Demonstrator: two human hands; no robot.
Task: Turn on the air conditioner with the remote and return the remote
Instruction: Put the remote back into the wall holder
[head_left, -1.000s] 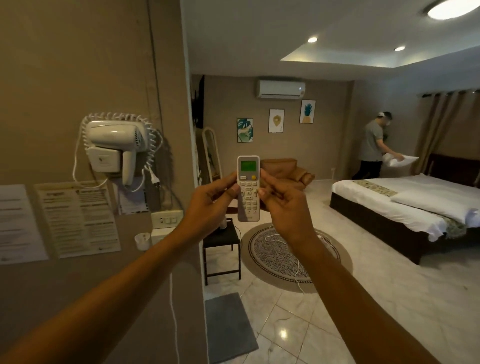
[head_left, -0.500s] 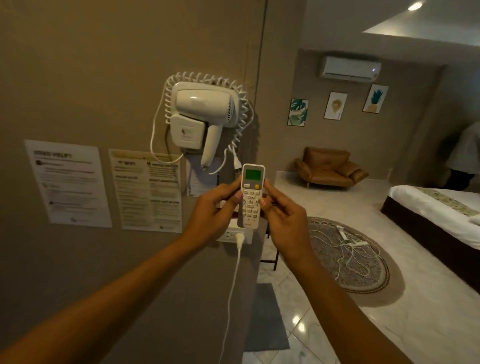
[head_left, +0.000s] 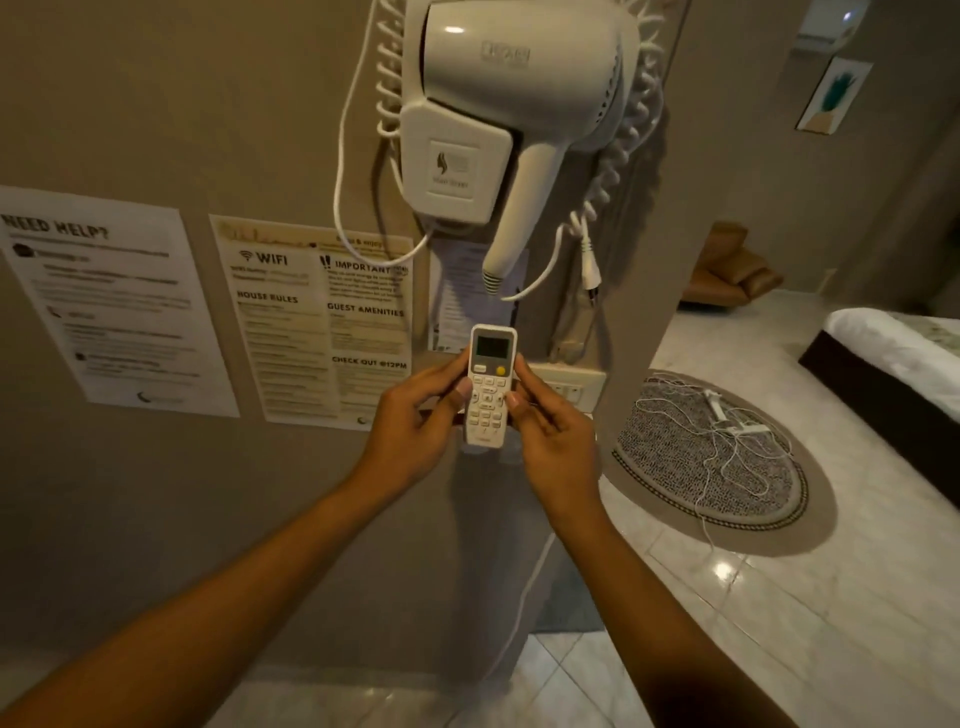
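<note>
Since the earlier frame you stepped closer to the wall, so the hair dryer (head_left: 519, 104) grew large overhead while the remote (head_left: 488, 384) stayed upright between both hands. Your left hand (head_left: 415, 431) and right hand (head_left: 556, 441) were each closed on the remote's sides, thumbs on its keypad, just before the wall socket (head_left: 576, 382) and below the dryer. Beyond lay the posted notices (head_left: 317, 317), then the round rug (head_left: 711, 452) with its loose cable, the bed (head_left: 904, 353) and a brown armchair (head_left: 732, 270).

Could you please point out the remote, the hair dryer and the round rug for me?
remote (head_left: 488, 387): head view, on its button face below the screen.
hair dryer (head_left: 514, 67): head view, on its white barrel.
round rug (head_left: 675, 457): head view, on its patterned middle.
</note>
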